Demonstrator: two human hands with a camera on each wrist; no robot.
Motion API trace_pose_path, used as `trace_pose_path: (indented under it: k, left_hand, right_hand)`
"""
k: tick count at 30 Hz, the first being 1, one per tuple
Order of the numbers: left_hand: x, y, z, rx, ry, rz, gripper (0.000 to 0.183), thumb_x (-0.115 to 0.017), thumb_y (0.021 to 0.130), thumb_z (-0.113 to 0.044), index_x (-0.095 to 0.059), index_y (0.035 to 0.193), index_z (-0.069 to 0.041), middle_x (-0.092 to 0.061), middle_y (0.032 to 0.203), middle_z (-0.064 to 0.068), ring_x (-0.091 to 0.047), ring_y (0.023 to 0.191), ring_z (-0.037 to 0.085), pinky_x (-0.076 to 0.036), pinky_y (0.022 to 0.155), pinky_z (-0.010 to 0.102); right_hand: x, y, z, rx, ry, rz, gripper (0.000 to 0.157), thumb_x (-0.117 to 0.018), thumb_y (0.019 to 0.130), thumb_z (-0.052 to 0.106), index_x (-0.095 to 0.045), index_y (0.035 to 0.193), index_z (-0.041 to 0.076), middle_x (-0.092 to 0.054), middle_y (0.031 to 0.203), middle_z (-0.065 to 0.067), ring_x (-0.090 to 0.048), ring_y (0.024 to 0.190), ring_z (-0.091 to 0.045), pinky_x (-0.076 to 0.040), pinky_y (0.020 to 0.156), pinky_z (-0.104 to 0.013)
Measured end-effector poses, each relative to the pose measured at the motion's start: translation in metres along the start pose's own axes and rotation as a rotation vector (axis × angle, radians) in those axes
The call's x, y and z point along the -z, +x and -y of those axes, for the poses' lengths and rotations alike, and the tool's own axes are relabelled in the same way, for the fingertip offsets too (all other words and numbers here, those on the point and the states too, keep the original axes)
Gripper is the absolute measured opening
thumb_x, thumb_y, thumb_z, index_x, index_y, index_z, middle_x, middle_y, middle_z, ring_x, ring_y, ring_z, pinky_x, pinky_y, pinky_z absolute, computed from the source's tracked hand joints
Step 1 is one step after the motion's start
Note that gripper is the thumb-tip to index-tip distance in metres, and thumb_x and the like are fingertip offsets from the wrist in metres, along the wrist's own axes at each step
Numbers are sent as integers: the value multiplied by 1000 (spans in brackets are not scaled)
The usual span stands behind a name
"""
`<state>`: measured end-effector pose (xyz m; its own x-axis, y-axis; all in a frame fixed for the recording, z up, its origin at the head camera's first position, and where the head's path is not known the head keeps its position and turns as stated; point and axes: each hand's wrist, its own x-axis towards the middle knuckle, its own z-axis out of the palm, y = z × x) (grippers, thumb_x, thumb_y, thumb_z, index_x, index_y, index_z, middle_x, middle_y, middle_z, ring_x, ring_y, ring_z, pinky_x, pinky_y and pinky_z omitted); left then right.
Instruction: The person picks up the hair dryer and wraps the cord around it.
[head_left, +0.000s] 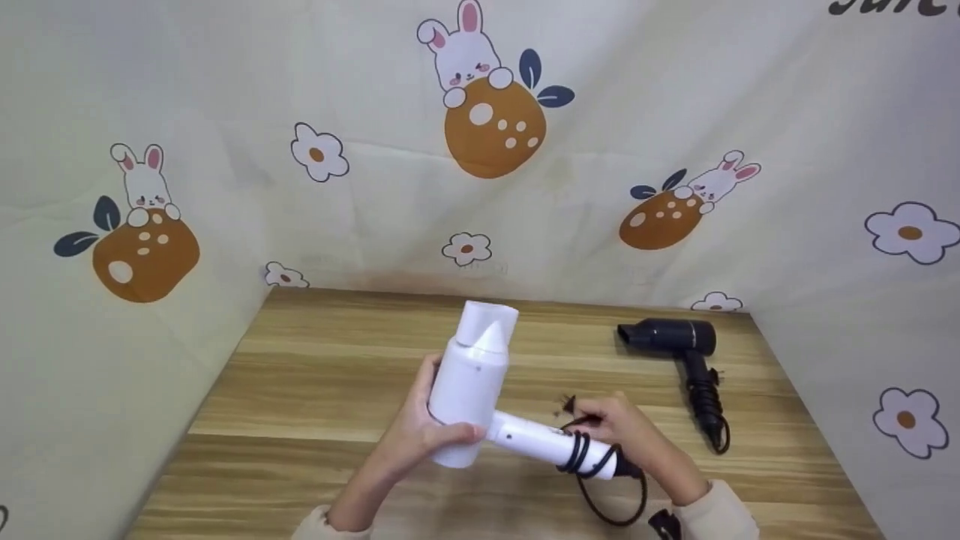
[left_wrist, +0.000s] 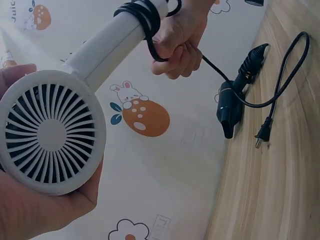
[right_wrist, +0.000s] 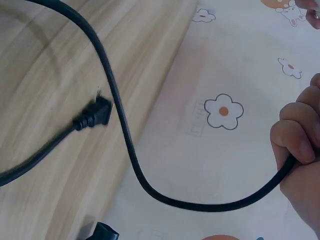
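A white hair dryer (head_left: 469, 390) is held above the wooden table by my left hand (head_left: 420, 427), which grips its barrel with the thumb across the front. Its round slotted intake grille (left_wrist: 51, 135) faces the left wrist camera. Black cord (head_left: 577, 454) is wound in several loops around the handle. My right hand (head_left: 622, 427), beside the handle, has curled fingers round a length of this cord. From that hand the cord (right_wrist: 125, 125) runs in a loose curve in the right wrist view. The two-pin plug (left_wrist: 262, 132) dangles at the cord's free end, near the tabletop.
A black hair dryer (head_left: 667, 337) lies at the right of the wooden table (head_left: 337, 337), its cord bundled along its handle. Light cloth (head_left: 375, 210) printed with rabbits, oranges and flowers surrounds the table at the back and sides.
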<state>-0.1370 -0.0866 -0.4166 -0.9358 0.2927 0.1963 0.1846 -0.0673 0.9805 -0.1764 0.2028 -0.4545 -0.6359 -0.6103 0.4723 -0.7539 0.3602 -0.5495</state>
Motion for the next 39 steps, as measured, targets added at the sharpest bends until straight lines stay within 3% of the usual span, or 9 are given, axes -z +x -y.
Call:
trace_pose_path:
  k: [3,8,15,22,27,32,39]
  left_hand:
    - [-1,1,2,-4,96,27,81,-79,63,-11,-31,129,-8,-51,109,16,-56,91,24,-50,77,40]
    - [-5,2,2,12,205,33,84,-81,63,-16,-31,131,-8,-52,109,16,-56,91,23,-49,77,37]
    - [-12,6,5,18,296,-63,88,-81,61,-16,-31,133,-8,-54,110,16,-57,91,23,-50,75,34]
    - [-19,4,4,-47,419,-159,89,-83,60,-20,-31,132,-8,-55,109,14,-57,89,22,-50,74,35]
    - [-22,4,1,-95,431,-236,87,-83,60,-20,-32,131,-11,-56,108,10,-57,88,20,-50,72,34]
    - [-24,3,1,-140,403,-294,86,-83,61,-18,-35,131,-13,-56,109,8,-56,89,19,-51,73,33]
    - [-28,2,0,-233,447,-387,86,-83,57,-14,-37,130,-13,-57,108,4,-57,87,15,-51,70,30]
  right_hand:
    - [4,-2,3,-82,-6,26,23,-72,78,21,-55,65,13,-60,58,2,-41,56,10,-39,45,-11]
    - [9,2,10,-55,-112,-13,25,-74,77,28,-55,63,19,-54,56,10,-35,53,9,-30,45,-6]
    - [12,6,29,-274,-168,-49,33,-64,87,24,-49,58,18,-39,53,16,-33,48,6,-30,45,-14]
    - [7,6,42,-318,-244,-109,38,-58,91,22,-42,57,17,-29,51,18,-26,45,7,-25,42,-13]
    - [6,6,52,-366,-228,-169,37,-54,94,19,-43,59,20,-31,51,19,-26,45,6,-25,43,-14]
    - [2,3,63,-443,-174,-170,29,-50,96,20,-53,67,21,-40,54,16,-34,49,3,-33,47,-17]
    - [-13,-3,69,-427,-101,-189,19,-44,98,15,-61,90,18,-40,61,15,-35,53,4,-37,49,-19]
